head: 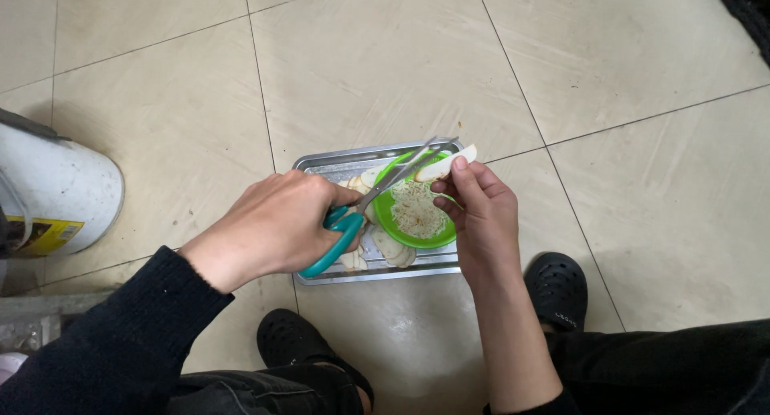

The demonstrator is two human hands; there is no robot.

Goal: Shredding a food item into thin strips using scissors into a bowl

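Green bowl (391,216) of shreds (415,209), steel tray (327,163)

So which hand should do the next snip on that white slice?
Probably the left hand: it already grips the teal-handled scissors, blades open at the pale slice. The right hand pinches that slice above the green bowl.

A bowl (415,210) sits in the tray (321,163) (slices (391,248) beside it, perhaps touching), bucket (60,192) far left.
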